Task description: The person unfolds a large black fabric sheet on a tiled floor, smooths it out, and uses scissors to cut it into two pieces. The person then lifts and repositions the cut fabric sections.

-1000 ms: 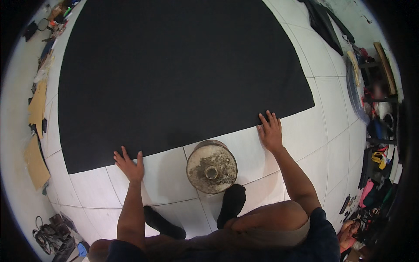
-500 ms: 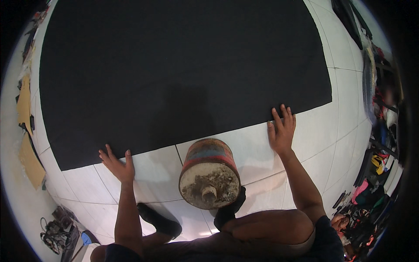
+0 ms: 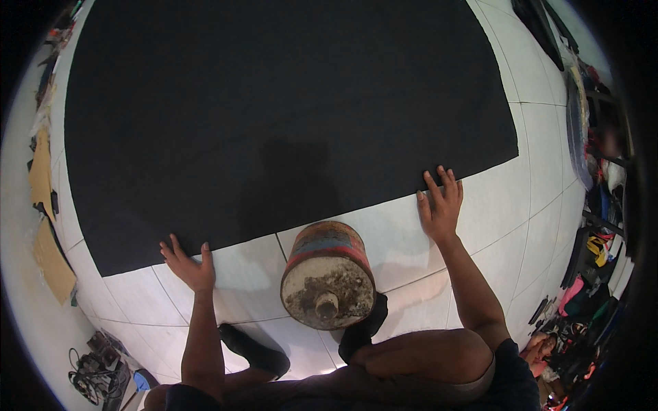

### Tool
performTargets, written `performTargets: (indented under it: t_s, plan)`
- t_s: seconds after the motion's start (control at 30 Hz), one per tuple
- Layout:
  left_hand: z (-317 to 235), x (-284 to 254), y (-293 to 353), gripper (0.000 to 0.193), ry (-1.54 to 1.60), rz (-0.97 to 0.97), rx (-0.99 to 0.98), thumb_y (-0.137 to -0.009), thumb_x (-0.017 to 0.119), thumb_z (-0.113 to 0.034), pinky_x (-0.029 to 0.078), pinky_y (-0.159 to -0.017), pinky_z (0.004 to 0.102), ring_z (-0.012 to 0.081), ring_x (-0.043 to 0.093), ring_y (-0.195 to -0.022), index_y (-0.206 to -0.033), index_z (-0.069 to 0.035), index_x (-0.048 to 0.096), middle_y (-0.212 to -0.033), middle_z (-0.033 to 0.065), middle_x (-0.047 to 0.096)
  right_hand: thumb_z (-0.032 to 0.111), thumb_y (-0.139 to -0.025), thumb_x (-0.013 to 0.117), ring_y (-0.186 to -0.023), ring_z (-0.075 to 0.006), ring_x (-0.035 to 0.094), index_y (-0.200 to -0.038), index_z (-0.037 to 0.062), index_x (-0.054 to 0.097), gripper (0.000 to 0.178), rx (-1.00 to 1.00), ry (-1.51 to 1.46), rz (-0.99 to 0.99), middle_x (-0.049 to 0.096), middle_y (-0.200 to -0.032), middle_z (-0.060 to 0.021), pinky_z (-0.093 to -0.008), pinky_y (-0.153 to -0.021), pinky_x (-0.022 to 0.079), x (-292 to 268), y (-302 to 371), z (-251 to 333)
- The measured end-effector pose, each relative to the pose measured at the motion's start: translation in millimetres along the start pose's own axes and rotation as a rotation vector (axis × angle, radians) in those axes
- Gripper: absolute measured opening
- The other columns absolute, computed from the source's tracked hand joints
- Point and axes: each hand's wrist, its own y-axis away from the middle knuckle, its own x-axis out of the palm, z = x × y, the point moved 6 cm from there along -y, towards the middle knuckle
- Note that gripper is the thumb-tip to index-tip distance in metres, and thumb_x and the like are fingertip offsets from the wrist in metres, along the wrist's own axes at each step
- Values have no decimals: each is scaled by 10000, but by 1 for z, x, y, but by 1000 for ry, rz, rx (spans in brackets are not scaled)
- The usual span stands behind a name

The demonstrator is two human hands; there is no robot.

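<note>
Evenly press the near edge of the black sheet [image 3: 288, 89] lying on the tiled floor [image 3: 255, 281], left grip [image 3: 192, 270] and right grip [image 3: 442, 209] spread wide open, holding nothing

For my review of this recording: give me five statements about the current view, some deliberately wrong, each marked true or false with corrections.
1. Fingers of the left hand and the right hand overlap the near edge of the large, flat, black fabric sheet. True.
2. The left hand is clenched into a fist. False: its fingers are extended.
3. The round, rust-stained cylinder with red and blue bands is between the two hands, just off the sheet's near edge. True.
4. Nothing lies along the left side of the view. False: tan, flat, cardboard-like pieces lie there.
5. The floor beside the sheet is dark wood. False: it is made of white tiles.
</note>
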Motion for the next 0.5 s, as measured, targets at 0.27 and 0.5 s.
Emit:
performTargets:
  t_s: [0.27, 0.5]
  plan:
    - [-2, -5, 1, 860, -73, 27, 6, -843, 670, -481, 123, -1157, 588, 474, 165, -1438, -1490, -38, 317, -1554, 276, 193, 295, -893, 654, -1348, -349, 392, -1296, 140, 594, 437, 46, 71, 37, 442, -1442, -154, -548, -1109, 271, -19, -6, 16]
    - [0, -18, -15, 968, -3, 192, 57, -806, 699, -555, 254, -1139, 528, 460, 272, -1398, -1434, 82, 330, -1488, 308, 307, 447, -792, 730, -886, -284, 653, -1084, 120, 644, 447, -682, -648, 300, 682, -930, -81, -421, -858, 497, -154, -8, 217]
